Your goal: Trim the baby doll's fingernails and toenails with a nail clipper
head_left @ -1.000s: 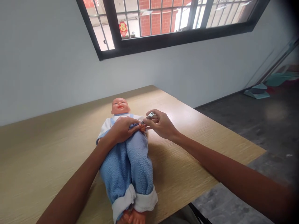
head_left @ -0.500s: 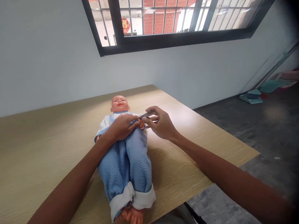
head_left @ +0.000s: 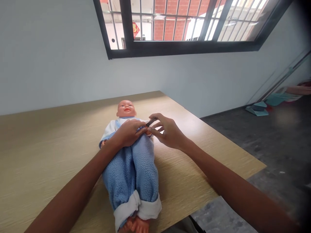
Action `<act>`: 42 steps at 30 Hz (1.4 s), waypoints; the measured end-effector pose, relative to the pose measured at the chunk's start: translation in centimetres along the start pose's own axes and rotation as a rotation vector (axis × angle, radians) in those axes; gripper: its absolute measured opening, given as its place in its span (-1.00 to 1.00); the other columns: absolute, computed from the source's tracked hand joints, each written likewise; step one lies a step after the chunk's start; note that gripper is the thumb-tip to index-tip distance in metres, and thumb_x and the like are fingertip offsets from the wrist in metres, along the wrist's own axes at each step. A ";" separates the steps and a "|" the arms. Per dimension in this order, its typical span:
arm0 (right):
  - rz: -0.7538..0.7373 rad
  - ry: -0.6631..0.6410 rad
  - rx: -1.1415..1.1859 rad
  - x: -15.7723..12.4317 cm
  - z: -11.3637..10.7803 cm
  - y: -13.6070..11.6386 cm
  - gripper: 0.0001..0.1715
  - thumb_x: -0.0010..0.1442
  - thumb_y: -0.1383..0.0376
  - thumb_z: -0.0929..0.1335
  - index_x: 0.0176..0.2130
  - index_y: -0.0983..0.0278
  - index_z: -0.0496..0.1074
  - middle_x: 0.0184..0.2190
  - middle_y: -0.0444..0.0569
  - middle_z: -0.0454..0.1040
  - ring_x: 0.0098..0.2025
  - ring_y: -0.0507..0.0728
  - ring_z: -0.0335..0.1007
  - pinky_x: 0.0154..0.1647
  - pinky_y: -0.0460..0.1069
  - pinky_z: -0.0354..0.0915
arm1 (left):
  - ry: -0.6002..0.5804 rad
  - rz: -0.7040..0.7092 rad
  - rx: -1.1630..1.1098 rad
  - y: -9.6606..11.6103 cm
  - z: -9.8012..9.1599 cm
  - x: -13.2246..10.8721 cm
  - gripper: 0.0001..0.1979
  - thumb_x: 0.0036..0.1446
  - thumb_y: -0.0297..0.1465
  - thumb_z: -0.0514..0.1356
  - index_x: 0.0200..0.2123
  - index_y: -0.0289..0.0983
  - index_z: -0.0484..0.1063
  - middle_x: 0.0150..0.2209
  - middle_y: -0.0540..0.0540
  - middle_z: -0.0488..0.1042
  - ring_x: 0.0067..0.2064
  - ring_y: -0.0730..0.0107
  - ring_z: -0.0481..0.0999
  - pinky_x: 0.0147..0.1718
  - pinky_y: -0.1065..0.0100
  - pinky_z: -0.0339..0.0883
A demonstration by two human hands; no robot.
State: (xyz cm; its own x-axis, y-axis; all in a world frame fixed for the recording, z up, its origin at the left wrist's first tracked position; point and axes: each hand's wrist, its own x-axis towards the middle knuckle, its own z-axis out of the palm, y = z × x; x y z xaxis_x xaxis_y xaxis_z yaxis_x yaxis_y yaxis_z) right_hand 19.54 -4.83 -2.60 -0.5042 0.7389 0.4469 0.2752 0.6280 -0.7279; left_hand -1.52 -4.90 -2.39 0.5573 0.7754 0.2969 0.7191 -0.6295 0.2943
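A baby doll point(head_left: 131, 168) in blue fleece trousers and a white top lies on its back on a wooden table point(head_left: 48, 145), head away from me. My left hand point(head_left: 127, 132) rests on the doll's belly, its fingers pinched on the doll's small hand point(head_left: 148, 131). My right hand point(head_left: 167, 131) is closed on a small metal nail clipper point(head_left: 151, 122), whose tip meets the doll's hand. The doll's bare feet point(head_left: 134, 225) point toward me at the table's near edge.
The table's right edge runs diagonally beside my right forearm, with dark floor point(head_left: 267, 145) beyond. A pale wall and a barred window point(head_left: 182, 22) stand behind the table. Teal objects point(head_left: 257, 108) lie on the floor at far right.
The clipper has tilted down closer to the doll's hand and my right fingers have shifted slightly left. The view has drifted a little; both hands stay on the doll.
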 end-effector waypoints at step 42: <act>0.006 0.200 0.005 -0.1 0.4 0.9 -0.54 0.30 -0.01 0.32 0.02 0.21 0.19 -0.18 -0.06 0.44 -0.49 -0.01 0.49 -0.53 -0.06 0.34 | 0.014 0.019 0.070 -0.2 0.4 -0.2 -0.66 0.41 -0.21 -0.01 -0.08 -0.18 0.53 -0.17 -0.13 0.57 -0.12 0.15 0.49 -0.12 0.19 0.30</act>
State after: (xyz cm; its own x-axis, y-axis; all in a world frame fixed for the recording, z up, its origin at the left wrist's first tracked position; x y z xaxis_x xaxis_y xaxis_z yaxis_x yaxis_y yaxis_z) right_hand 19.50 -4.41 -3.56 -0.3296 0.7766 0.5369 0.2730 0.6228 -0.7333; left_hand -1.60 -4.86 -2.89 0.5656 0.7622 0.3149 0.7359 -0.6388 0.2244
